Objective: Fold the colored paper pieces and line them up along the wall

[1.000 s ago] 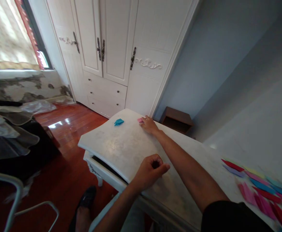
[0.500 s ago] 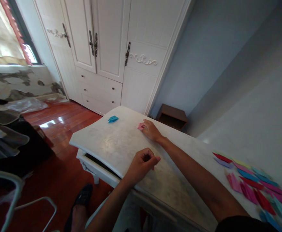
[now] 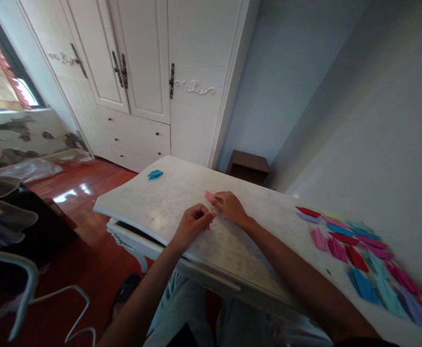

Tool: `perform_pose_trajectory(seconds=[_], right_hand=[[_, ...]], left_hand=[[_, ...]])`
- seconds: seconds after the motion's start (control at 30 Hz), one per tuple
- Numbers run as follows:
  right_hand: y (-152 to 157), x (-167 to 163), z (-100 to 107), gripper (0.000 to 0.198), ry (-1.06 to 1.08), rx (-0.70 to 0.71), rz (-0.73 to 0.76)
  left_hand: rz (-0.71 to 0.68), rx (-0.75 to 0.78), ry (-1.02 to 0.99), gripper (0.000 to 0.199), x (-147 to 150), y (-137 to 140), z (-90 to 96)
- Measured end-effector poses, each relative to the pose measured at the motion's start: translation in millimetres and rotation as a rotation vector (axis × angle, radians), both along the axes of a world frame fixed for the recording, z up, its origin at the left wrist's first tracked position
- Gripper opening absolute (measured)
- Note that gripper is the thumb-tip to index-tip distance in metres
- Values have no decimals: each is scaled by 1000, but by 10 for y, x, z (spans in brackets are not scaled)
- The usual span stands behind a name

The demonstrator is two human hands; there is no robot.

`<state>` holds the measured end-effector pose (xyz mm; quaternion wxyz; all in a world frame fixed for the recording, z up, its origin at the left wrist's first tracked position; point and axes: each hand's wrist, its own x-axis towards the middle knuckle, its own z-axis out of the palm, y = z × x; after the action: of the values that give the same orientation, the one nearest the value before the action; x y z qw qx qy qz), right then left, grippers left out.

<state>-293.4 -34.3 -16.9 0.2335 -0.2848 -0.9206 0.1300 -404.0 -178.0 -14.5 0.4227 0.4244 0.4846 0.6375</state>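
Note:
My right hand (image 3: 230, 207) pinches a small pink folded paper (image 3: 209, 195) between thumb and fingers, just over the white tabletop (image 3: 182, 193). Close by on the left, my left hand (image 3: 195, 224) is curled with thumb and forefinger pressed together. Whatever its fingers may hold is too small to make out. A blue folded paper (image 3: 155, 174) lies by itself near the table's far left corner. Many folded paper pieces in red, pink, blue, green and purple, among them a red one (image 3: 356, 258), lie in rows at the right.
A white wardrobe (image 3: 192, 120) stands behind the table, with a brown open box (image 3: 249, 166) beside it. The table's front drawer (image 3: 138, 236) is slightly pulled out. At the left are a white metal frame (image 3: 30, 274) and a dark fabric-covered object (image 3: 44, 226).
My right hand has drawn the pink paper nearer to my left hand, so the two hands are now close together. The camera view has shifted slightly to the right.

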Motion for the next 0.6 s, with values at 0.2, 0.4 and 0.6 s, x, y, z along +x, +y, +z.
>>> perform_pose_trajectory(seconds=[0.2,0.4,0.6], right_hand=[[18,-108,14,38,90,-316,-74],[43,11,46,36,81,-497,-80],[-96,401,9,19,281,-599,-4]], left_hand=[[32,20,-31,33,-10,38,-30],[60,43,-190,33,-24,41,8],[57,58,-182,34,-18,23,40]])
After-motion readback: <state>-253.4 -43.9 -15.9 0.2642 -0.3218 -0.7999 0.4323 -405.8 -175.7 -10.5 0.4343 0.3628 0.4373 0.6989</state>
